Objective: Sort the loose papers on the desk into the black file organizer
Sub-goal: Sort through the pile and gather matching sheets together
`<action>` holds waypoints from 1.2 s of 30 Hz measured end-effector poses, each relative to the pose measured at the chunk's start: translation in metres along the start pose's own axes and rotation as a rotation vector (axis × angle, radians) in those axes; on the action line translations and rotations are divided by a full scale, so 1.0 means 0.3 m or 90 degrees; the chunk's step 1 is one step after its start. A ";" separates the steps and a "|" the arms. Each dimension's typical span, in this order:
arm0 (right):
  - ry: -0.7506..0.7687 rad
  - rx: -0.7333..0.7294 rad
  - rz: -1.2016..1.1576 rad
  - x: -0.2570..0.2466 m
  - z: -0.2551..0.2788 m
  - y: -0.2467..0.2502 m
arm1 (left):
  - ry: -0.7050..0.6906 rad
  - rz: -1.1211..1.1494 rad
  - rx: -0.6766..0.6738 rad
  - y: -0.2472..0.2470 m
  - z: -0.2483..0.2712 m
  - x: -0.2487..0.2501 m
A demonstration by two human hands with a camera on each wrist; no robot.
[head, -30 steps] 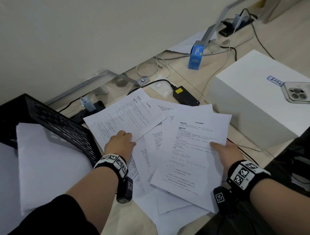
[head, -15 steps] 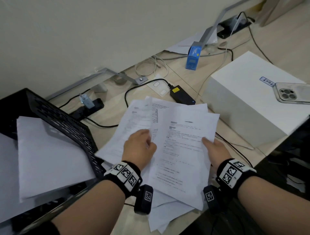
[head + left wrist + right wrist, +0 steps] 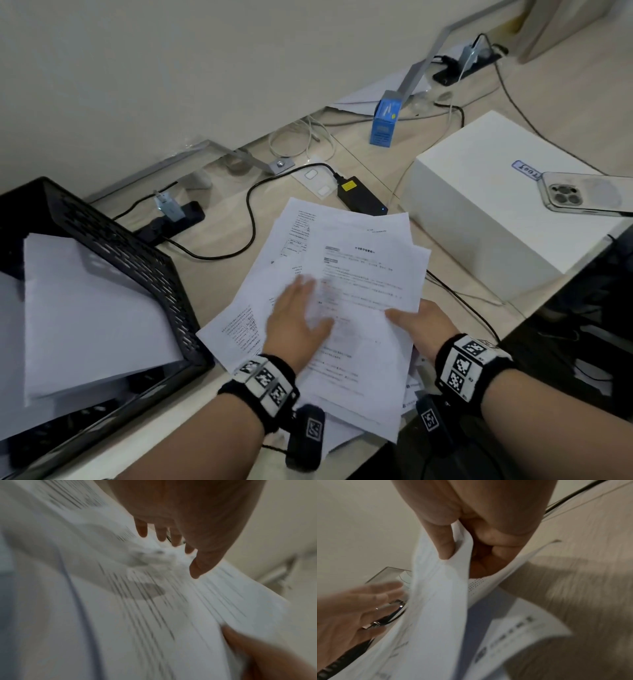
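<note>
Right hand [image 3: 426,320], lower right of centre in the head view: pinches the right edge of the printed papers [image 3: 359,284]. In the right wrist view its thumb [image 3: 440,539] lies on top of the sheets and the curled fingers sit underneath, so the grip is closed on paper. How many sheets are in the pinch cannot be told.

Left hand [image 3: 298,318], centre of the head view: fingers straight and spread, palm flat on top of the same papers, not gripping. It is motion-blurred. The left wrist view shows four fingertips [image 3: 142,530] and the thumb stretched out over blurred print.

The papers form a rough, fanned pile at frame centre, on the light wooden desk [image 3: 219,270]. At least four sheet edges are countable in the fan; the exact count is unclear. Lower corners of the pile overhang the near desk edge.

Black file organizer [image 3: 137,270], left of the frame, just beside the pile: one unit with a perforated wall. It holds blank white sheets [image 3: 89,308], with at least two layers visible.

Further out:
- One white box [image 3: 479,212], right of the frame, with one phone [image 3: 582,193] lying camera-side up on its top.
- One black power adapter [image 3: 361,198], just above the pile, with a black cable looping left.
- One small blue carton [image 3: 383,123], standing upright near the wall, upper centre.
- Two black power strips: one upper right [image 3: 462,70], one at mid-left [image 3: 174,224] carrying one plug.
- One coil of white cable [image 3: 301,138], beside the wall.
</note>
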State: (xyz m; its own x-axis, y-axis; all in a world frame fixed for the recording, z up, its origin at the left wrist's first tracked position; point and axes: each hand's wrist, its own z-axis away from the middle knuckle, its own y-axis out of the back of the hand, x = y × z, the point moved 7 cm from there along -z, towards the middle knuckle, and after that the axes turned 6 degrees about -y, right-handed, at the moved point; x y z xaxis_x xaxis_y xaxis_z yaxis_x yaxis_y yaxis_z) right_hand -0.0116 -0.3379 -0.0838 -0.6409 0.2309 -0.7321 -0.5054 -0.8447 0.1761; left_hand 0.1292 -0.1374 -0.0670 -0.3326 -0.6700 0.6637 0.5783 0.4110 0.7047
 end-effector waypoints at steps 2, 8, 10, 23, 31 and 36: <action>0.000 -0.019 -0.059 -0.014 0.014 0.000 | 0.109 0.118 0.060 0.080 -0.014 -0.080; 0.002 -0.061 -0.182 -0.056 0.035 -0.055 | 0.182 0.522 -0.027 0.052 0.011 -0.086; -0.016 -0.106 -0.187 -0.053 0.039 -0.107 | 0.210 0.580 -0.052 0.011 0.042 -0.094; 0.096 -0.176 0.116 -0.145 0.027 -0.228 | 0.206 0.640 0.198 0.252 0.135 -0.166; 0.266 -0.068 0.000 -0.419 0.041 -0.151 | -0.029 0.599 0.263 0.483 0.105 0.065; 0.265 -0.129 0.083 -0.358 0.054 -0.147 | 0.009 0.502 0.174 0.384 0.124 0.041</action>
State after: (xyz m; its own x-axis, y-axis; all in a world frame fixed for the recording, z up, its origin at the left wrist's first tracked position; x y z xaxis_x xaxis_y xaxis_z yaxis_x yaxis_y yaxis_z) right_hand 0.0702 -0.3177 -0.0023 -0.3848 -0.0612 -0.9210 -0.2865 -0.9406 0.1822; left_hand 0.1640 -0.0753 0.0318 0.1037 -0.1301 0.9861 0.4363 0.8969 0.0725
